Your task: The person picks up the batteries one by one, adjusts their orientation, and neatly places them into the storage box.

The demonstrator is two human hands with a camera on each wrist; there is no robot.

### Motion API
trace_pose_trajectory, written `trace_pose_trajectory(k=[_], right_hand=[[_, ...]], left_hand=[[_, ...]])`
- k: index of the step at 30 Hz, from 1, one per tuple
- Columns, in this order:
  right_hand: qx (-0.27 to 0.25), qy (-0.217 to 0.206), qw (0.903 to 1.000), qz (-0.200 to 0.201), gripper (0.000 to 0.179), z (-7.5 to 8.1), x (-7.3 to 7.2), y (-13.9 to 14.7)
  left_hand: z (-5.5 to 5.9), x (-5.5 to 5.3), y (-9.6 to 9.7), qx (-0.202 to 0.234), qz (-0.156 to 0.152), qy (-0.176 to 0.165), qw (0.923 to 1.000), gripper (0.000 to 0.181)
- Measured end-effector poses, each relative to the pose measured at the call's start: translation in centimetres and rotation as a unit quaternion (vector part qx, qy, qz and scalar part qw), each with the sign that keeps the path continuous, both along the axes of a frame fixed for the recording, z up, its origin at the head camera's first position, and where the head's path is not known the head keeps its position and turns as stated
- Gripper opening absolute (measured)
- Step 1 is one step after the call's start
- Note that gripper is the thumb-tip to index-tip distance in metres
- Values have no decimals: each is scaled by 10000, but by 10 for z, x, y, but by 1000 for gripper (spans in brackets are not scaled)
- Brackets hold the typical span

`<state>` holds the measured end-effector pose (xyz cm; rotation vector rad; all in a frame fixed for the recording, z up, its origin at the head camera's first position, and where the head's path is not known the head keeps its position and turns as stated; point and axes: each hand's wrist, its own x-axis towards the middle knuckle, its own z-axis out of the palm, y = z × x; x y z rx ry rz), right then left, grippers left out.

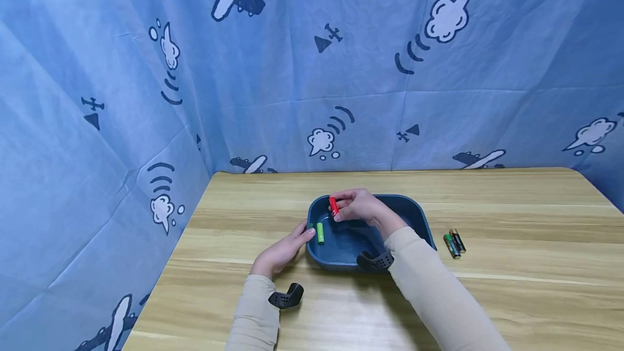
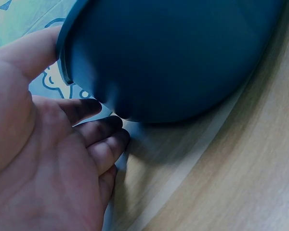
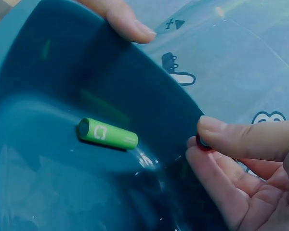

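Main risk, my read: red battery point(image 1: 333, 207) slips from the right grip point(image 1: 358, 206). It's pinched narrow between thumb and fingertips, and it's round and looks slick, so a small twist could drop it. It could then knock the lime battery point(image 1: 320, 233), which lies loose on the floor of the blue bin point(image 1: 336, 265), and set it rolling. Also, the left grip point(image 1: 283, 251) has its thumb over the rim and fingers at the outer wall; a hard push there could slide the bin.

Positions: red one is at the right grip's tips, above the bin's left part; exact height, can't tell. Lime one is below-left of that grip, nearer the person, apart from it. Green-and-black battery point(image 1: 450, 246) and black battery point(image 1: 457, 240) lie side by side on the worktop point(image 1: 526, 291), well right of the right grip, outside the bin.
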<state>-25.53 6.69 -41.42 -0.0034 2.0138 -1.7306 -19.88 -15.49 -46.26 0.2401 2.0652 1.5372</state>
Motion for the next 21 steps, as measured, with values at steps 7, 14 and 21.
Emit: trace_pose_trajectory(k=[7,14,21], right_hand=[[520,-148,9985,75,54,-2,0,-7],[804,-159,9965,139,52,-3,1,-14],[1185,-72,9924,338,49,-8,0,-15]], left_hand=[[-1,0,0,102,-24,9,9999,65],[-1,-1,1,57,19,-24,10000,64],[-1,0,0,45,45,-46,10000,64]])
